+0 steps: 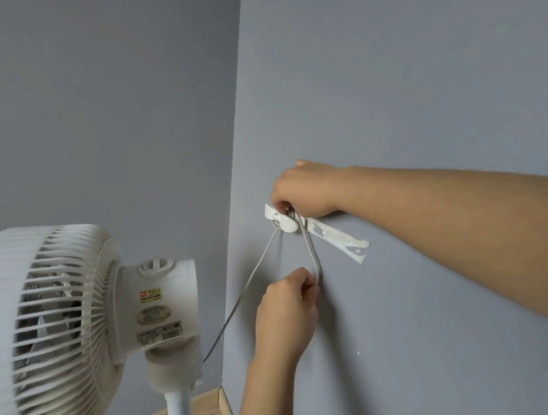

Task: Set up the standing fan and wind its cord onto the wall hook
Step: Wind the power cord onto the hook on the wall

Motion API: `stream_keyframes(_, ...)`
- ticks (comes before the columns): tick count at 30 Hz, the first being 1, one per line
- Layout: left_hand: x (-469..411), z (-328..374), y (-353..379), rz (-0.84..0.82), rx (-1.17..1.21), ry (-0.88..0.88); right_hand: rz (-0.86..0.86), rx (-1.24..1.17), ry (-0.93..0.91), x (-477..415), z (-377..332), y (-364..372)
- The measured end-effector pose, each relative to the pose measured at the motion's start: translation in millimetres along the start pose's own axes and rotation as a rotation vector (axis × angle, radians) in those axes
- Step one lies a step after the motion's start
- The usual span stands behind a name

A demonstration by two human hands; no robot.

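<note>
Two hands: the right hand (pixel 303 190) curls its fingers on the wound cord at the hook, and the left hand (pixel 285 312) pinches the cord lower down. One cord (pixel 244 292) shows as two strands below the right grip, one reaching the left grip and one slanting away to its left. One hook (pixel 287 225) sits just under the right grip, on one white strip (pixel 339 239). One fan (pixel 68 323) stands left of both grips on one pole (pixel 177 409), bearing three stickers (pixel 153 315). Two walls (pixel 386 79) meet at a corner.

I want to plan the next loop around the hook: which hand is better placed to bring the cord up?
Left, probably. The left hand pinches the cord below the hook and can carry it up; the right hand grips the cord at the hook itself.
</note>
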State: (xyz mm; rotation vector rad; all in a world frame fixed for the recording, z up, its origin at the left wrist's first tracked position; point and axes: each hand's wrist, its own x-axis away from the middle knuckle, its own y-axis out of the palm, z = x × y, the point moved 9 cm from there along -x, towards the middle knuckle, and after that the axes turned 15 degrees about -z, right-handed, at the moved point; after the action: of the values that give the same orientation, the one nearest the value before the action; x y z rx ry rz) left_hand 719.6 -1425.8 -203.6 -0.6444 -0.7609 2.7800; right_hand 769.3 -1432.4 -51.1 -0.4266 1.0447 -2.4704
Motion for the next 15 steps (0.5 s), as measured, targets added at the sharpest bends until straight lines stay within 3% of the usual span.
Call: stream_keyframes(15, 13.7, -69.2, 3.7, 0.132, 0.034, -0.385, -0.003, -0.029, -0.044, -5.5, -17.5, 9.4)
